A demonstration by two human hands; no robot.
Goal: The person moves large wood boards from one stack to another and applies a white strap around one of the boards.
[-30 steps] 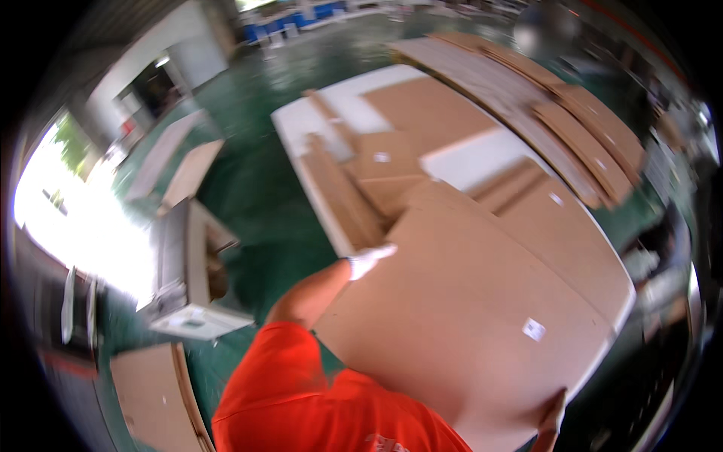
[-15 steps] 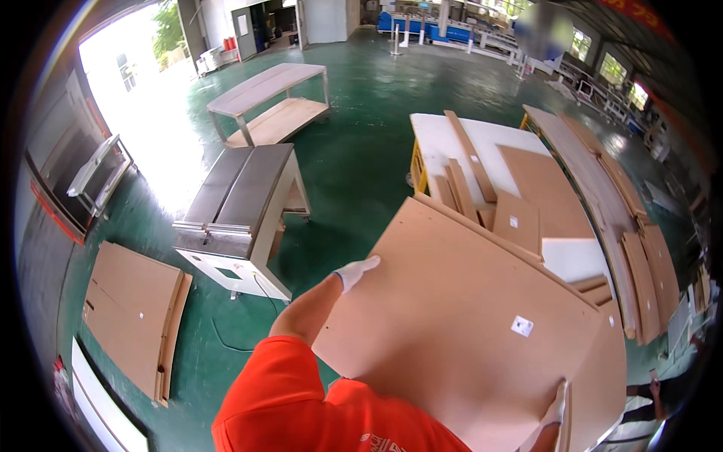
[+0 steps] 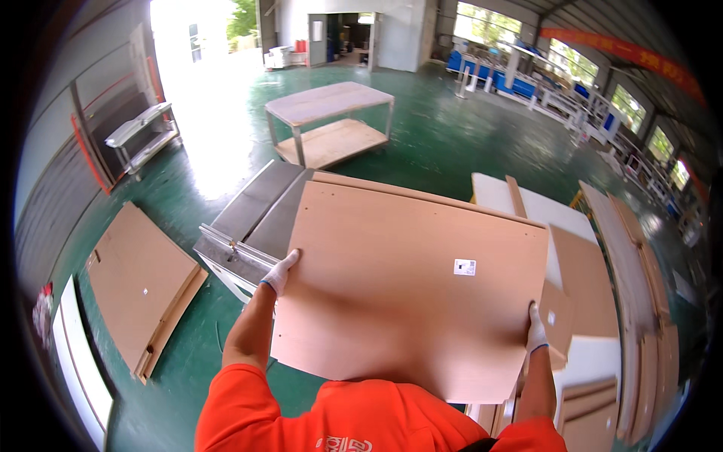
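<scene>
Left hand [image 3: 280, 274]: your fingers clamp the brown panel's [image 3: 399, 301] left edge.
Right hand [image 3: 537, 331]: fingers clamped on the opposite edge, presumably balancing its width.
Brown panel: before your orange shirt [image 3: 392, 422], label [image 3: 465, 267] up.
Grey-topped unit [image 3: 245, 197]: partly hidden behind it.

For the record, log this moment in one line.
left hand: holds brown panel, left edge | right hand: holds its right edge | label: on panel

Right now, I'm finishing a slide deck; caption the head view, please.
Left hand and right hand, both gloved, hold a brown board by opposite sides, white label showing.
</scene>
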